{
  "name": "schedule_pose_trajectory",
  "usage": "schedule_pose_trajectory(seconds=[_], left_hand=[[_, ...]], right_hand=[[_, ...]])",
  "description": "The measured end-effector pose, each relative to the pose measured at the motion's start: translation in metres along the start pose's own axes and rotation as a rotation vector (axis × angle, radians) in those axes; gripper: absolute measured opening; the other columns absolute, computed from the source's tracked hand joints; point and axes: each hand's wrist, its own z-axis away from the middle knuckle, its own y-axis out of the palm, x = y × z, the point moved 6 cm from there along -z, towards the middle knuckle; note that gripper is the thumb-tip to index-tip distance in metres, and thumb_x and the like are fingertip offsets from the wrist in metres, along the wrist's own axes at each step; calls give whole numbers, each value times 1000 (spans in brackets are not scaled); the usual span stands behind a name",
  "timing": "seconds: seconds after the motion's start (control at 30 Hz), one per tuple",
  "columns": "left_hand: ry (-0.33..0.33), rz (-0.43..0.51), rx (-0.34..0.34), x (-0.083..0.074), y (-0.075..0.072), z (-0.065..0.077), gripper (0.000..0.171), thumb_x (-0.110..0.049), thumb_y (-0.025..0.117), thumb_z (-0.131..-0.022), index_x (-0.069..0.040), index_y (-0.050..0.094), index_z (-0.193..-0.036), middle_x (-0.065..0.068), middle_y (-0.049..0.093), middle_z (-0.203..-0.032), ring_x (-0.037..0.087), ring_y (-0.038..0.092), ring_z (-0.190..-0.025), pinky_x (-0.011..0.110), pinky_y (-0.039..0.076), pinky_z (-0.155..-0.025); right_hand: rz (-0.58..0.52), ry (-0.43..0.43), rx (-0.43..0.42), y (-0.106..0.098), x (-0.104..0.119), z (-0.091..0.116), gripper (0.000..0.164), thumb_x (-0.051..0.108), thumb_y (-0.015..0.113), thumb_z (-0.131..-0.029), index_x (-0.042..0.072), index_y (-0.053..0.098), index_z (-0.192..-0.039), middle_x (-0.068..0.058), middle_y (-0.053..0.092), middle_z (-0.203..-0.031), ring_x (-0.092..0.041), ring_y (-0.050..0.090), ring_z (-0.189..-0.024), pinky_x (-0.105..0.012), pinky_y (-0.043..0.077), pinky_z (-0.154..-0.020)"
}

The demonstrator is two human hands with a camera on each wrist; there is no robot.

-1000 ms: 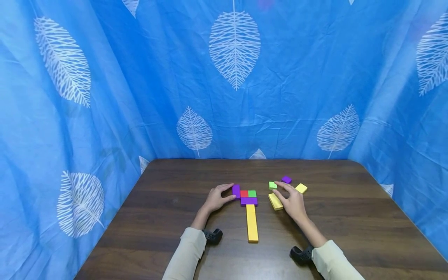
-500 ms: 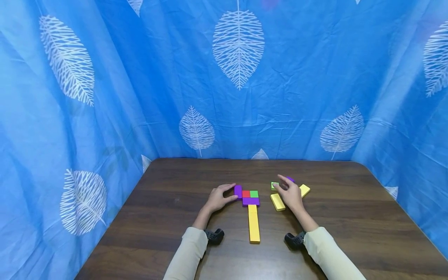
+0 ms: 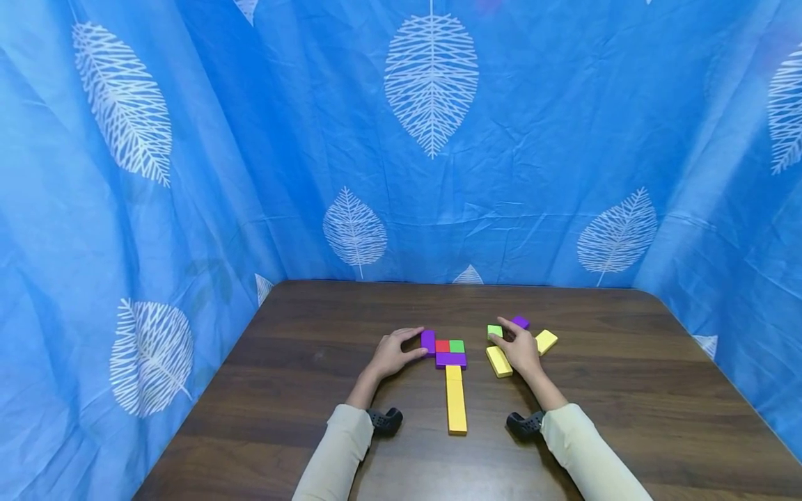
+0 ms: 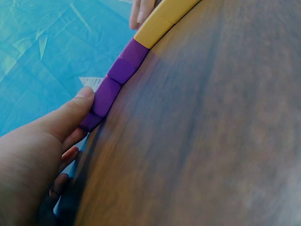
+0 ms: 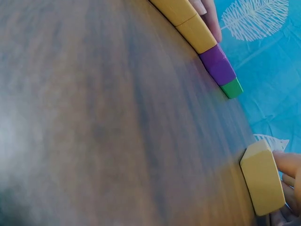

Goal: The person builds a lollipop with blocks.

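In the head view my left hand (image 3: 390,355) pinches a purple block (image 3: 428,342) at the left end of a flat block layout. Its thumb lies along that purple block (image 4: 104,99) in the left wrist view. My right hand (image 3: 521,350) has thumb and index finger at opposite edges of a small light green block (image 3: 495,332). Just below lies a loose yellow block (image 3: 499,362); in the right wrist view this yellow block (image 5: 263,181) hides part of the hand. The layout also has a red block (image 3: 442,346), a green block (image 3: 457,346) and a horizontal purple block (image 3: 450,360).
A column of yellow blocks (image 3: 456,403) runs from the layout toward the person. Beyond the right hand lie another purple block (image 3: 521,322) and a second loose yellow block (image 3: 547,341). The dark wooden table (image 3: 301,334) meets a blue leaf-patterned curtain (image 3: 282,174).
My right hand has moved left and closed in on the light green block, thumb and index drawing nearer each other. The left hand stays at the purple block. The view shifts slightly.
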Motion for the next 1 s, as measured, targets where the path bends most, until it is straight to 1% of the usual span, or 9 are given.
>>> schedule_pose_trajectory(seconds=[0.13,0.27,0.7,0.87,1.0], left_hand=[[-8,4,-3,0,0,-1,55,-43,63,-85,-16,53,-132,5,54,-129,24,45,-122,48,30,-100],[-10,-11,3,1,1,-1,55,-43,62,-86,-16,53,-133,4,54,-130,23,45,-122,48,30,-100],[-17,-16,5,0,1,0,54,-43,63,-85,-17,53,-132,4,54,-130,23,45,-122,48,31,-99],[-15,-13,5,1,1,0,55,-44,62,-86,-18,53,-133,4,54,-130,23,45,-123,48,30,-100],[-10,-13,9,1,2,0,56,-44,62,-86,-17,52,-133,3,53,-131,23,44,-123,49,30,-100]], right_hand=[[26,-24,-3,0,1,0,46,12,69,-83,-3,55,-125,-26,55,-120,-38,52,-112,-47,41,-91],[42,-35,-3,1,2,0,44,10,68,-83,-3,57,-123,-26,57,-117,-39,53,-109,-48,43,-88],[51,-13,-16,2,-2,2,37,14,70,-82,-2,63,-116,-25,60,-113,-39,55,-105,-48,45,-83],[40,-4,-15,1,-2,2,36,15,71,-82,0,64,-114,-24,60,-113,-39,54,-106,-48,44,-85],[35,-7,-33,-2,-1,2,37,16,72,-81,0,65,-113,-22,62,-111,-38,56,-105,-47,44,-86]])
